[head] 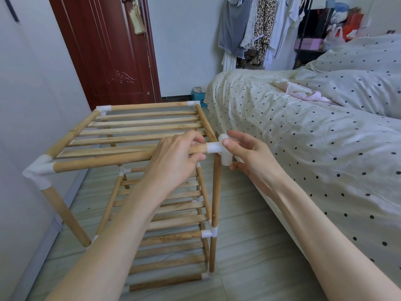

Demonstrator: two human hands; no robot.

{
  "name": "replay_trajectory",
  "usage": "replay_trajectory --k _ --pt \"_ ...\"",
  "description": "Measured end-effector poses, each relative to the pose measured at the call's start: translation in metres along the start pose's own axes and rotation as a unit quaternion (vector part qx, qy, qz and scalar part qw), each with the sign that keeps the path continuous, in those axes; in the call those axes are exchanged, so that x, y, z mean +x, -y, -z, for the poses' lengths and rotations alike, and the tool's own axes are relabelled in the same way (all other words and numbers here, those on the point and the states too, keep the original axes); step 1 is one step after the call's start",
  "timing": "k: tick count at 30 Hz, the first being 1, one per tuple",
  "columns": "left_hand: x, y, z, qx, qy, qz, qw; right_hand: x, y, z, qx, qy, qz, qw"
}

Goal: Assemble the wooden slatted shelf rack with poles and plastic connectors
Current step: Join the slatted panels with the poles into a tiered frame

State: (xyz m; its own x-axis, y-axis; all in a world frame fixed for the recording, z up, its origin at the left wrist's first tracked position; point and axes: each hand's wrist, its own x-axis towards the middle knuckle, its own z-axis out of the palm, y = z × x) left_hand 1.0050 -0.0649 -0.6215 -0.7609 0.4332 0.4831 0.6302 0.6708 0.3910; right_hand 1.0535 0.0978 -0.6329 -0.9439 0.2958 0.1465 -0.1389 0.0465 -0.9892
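Beside the polka-dot bed [303,131], on the pale tiled floor [249,246], stands the wooden slatted shelf rack [138,135], with a white wall on its left side and a dark red door [104,51] behind it. Clothes [256,29] hang against the far wall. The rack shows an upper slatted tier [134,129] and a lower slatted tier [173,224], joined by upright poles fitted into white plastic connectors. The front horizontal pole [104,160] of the upper tier runs from the front-left corner connector [40,170] to the front-right corner connector [219,149]. The front-right upright pole [216,192] rises from a lower connector [209,233] to just beside that corner connector; whether it is seated there cannot be told. The left hand [173,161] grasps the front horizontal pole near its right end, fingers curled around it. The right hand [247,157] pinches the front-right corner connector, thumb on its top and fingers beneath its downward socket.
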Motion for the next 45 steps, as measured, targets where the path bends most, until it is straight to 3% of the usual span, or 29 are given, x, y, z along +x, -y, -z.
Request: replay_trajectory --k 9,13,18,23,27,31,34,40,45 --pt "-0.003 0.005 0.011 -0.017 0.028 0.004 0.999 0.002 0.002 -0.007 -0.016 0.01 0.002 1.0" --pt "-0.005 0.004 0.01 0.126 0.019 -0.015 0.992 0.001 0.002 -0.005 -0.014 0.006 0.009 1.0" --pt "-0.007 0.001 0.008 0.175 0.045 -0.003 0.984 -0.002 0.003 0.0 0.018 0.036 -0.004 0.999" --pt "-0.014 0.026 0.023 0.143 0.032 -0.045 0.988 -0.003 0.003 -0.006 0.049 0.104 -0.022 0.993" --pt "-0.024 0.061 0.039 0.045 -0.001 -0.004 0.999 -0.007 0.001 -0.03 0.065 0.191 -0.03 0.979" --pt "-0.037 0.086 0.054 -0.038 -0.046 0.048 0.997 -0.008 -0.006 -0.053 0.058 0.162 -0.03 0.985" --pt "-0.046 0.093 0.064 -0.057 -0.075 0.104 0.99 -0.011 -0.014 -0.07 0.048 0.161 -0.084 0.982" --pt "-0.067 0.073 0.068 0.116 -0.034 0.146 0.982 -0.017 -0.028 -0.106 0.024 0.274 -0.157 0.949" --pt "-0.072 0.067 0.062 0.14 -0.011 0.112 0.984 -0.019 -0.031 -0.12 0.014 0.265 -0.157 0.951"
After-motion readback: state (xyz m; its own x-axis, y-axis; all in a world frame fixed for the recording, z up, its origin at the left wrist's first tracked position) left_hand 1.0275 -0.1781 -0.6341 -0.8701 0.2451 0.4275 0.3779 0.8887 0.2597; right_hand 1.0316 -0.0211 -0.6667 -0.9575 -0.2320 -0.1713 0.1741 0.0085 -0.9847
